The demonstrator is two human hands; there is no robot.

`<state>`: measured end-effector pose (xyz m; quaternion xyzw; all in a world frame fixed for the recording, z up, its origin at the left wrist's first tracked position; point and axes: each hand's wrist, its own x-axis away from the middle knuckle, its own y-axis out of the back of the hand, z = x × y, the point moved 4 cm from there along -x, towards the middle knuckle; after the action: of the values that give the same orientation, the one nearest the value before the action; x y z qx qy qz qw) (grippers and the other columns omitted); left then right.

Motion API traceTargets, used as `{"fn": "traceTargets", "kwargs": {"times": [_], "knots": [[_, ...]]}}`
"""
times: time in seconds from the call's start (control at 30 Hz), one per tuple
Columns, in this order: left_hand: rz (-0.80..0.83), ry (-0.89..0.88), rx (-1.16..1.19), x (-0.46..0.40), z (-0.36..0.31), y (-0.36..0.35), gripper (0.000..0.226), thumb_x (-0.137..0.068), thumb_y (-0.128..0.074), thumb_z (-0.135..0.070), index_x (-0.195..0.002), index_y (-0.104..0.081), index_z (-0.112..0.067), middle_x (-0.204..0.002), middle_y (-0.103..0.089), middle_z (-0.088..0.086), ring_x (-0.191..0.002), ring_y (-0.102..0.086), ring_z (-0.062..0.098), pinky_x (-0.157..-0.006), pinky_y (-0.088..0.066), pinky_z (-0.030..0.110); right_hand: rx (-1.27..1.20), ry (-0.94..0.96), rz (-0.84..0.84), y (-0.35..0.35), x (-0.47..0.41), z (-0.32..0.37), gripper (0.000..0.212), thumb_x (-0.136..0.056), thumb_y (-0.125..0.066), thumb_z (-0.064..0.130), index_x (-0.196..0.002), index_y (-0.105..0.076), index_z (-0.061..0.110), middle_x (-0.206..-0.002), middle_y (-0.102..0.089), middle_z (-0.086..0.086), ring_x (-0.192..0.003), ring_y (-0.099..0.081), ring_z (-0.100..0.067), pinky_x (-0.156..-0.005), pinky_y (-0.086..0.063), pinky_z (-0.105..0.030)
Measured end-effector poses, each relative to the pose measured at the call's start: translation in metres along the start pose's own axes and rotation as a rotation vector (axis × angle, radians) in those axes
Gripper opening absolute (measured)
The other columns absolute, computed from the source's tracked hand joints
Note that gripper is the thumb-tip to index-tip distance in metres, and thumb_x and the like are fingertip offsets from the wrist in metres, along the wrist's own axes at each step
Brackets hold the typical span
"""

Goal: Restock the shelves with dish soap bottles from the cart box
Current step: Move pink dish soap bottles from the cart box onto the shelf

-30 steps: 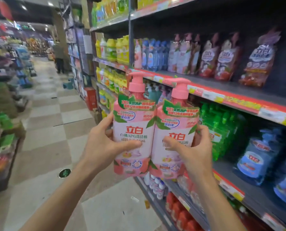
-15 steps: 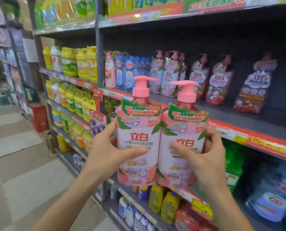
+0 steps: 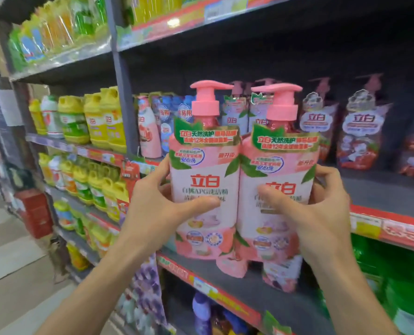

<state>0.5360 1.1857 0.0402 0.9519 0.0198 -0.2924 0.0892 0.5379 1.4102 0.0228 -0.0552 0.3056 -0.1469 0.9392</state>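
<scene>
Bare shelf (image 3: 379, 189) before refill pouches (image 3: 360, 131)

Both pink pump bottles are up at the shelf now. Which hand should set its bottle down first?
Probably the right hand. Its pink bottle is in front of the bare stretch of shelf. The left hand holds the other bottle nearer the upright post and already stocked bottles.

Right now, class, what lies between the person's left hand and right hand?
In the head view, two pink pump bottles of dish soap, side by side and touching: the left hand grips the left bottle, the right hand grips the right bottle.
</scene>
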Motion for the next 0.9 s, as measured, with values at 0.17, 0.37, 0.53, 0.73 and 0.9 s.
{"fn": "traceTargets", "kwargs": {"times": [0.17, 0.37, 0.53, 0.73, 0.9], "knots": [[0.026, -0.046, 0.029, -0.057, 0.021, 0.025, 0.058, -0.060, -0.086, -0.013, -0.114, -0.065, -0.020, -0.095, -0.077, -0.009, -0.086, -0.074, 0.010, -0.068, -0.060, 0.025, 0.005, 0.025, -0.045, -0.041, -0.039, -0.010, 0.064, -0.052, -0.090, 0.021, -0.105, -0.054, 0.021, -0.095, -0.077, 0.007, -0.085, -0.075, -0.010, -0.068, -0.060, -0.023], [0.096, -0.113, 0.109, -0.117, 0.050, 0.039, 0.059, -0.061, -0.086, -0.018, -0.116, -0.064, -0.022, -0.098, -0.076, -0.011, -0.089, -0.073, 0.008, -0.069, -0.061, 0.026, 0.046, 0.106, -0.162, -0.076, -0.071, -0.020, 0.066, -0.049, -0.090, 0.024, -0.105, -0.054, 0.021, -0.096, -0.078, 0.003, -0.088, -0.076, -0.016, -0.073, -0.061, -0.033], [0.164, -0.180, 0.203, -0.166, 0.064, 0.037, 0.061, -0.060, -0.084, -0.022, -0.116, -0.062, -0.018, -0.097, -0.075, -0.016, -0.086, -0.073, 0.003, -0.067, -0.058, 0.017, 0.093, 0.163, -0.262, -0.091, -0.100, -0.026, 0.068, -0.048, -0.091, 0.025, -0.104, -0.054, 0.020, -0.101, -0.077, -0.003, -0.093, -0.075, -0.020, -0.079, -0.061, -0.037], [0.233, -0.252, 0.237, -0.226, 0.081, 0.022, 0.055, -0.071, -0.085, -0.012, -0.119, -0.061, -0.015, -0.098, -0.075, -0.009, -0.088, -0.072, 0.003, -0.069, -0.058, 0.019, 0.113, 0.231, -0.357, -0.100, -0.134, -0.028, 0.063, -0.051, -0.090, 0.020, -0.102, -0.052, 0.020, -0.093, -0.078, 0.002, -0.091, -0.075, -0.018, -0.075, -0.059, -0.031], [0.266, -0.261, 0.263, -0.257, 0.102, 0.004, 0.055, -0.072, -0.086, -0.014, -0.120, -0.059, -0.014, -0.103, -0.073, -0.009, -0.093, -0.070, 0.002, -0.079, -0.059, 0.024, 0.169, 0.228, -0.384, -0.102, -0.154, -0.040, 0.062, -0.055, -0.090, 0.016, -0.103, -0.052, 0.018, -0.092, -0.078, 0.001, -0.091, -0.075, -0.018, -0.076, -0.061, -0.033]]}}
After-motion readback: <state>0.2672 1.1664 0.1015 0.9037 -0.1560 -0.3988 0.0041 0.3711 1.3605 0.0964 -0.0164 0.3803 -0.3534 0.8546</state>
